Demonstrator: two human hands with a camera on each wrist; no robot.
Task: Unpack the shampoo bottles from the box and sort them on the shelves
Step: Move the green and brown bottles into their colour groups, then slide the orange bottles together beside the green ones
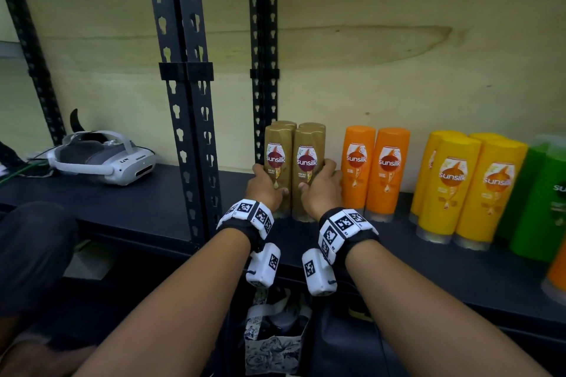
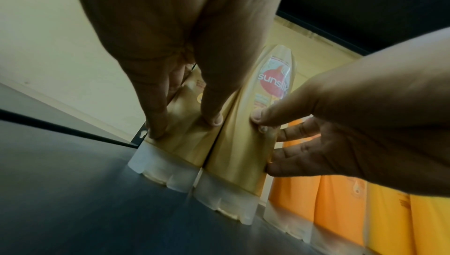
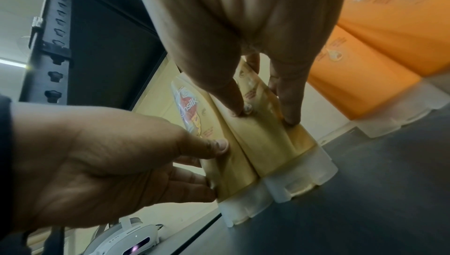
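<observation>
Two gold shampoo bottles stand cap-down, side by side, at the left end of the dark shelf [image 1: 137, 199], with more gold bottles hidden behind them. My left hand [image 1: 269, 180] grips the left gold bottle [image 1: 276, 144], thumb on its front and fingers round its left side. In the same way my right hand [image 1: 317, 176] grips the right gold bottle [image 1: 308, 144]. The left wrist view shows my left hand [image 2: 185, 124] on the left gold bottle [image 2: 180, 149]. The right wrist view shows my right hand [image 3: 264, 117] on the right gold bottle [image 3: 268, 149]. Both bottles' clear caps touch the shelf.
Right of the gold group stand two orange bottles [image 1: 372, 171], then several yellow bottles [image 1: 468, 190] and green bottles [image 1: 545, 202] at the frame edge. Black slotted uprights [image 1: 190, 101] rise left of the bottles. A white headset [image 1: 104, 159] lies on the neighbouring shelf. A patterned bag [image 1: 269, 346] sits below.
</observation>
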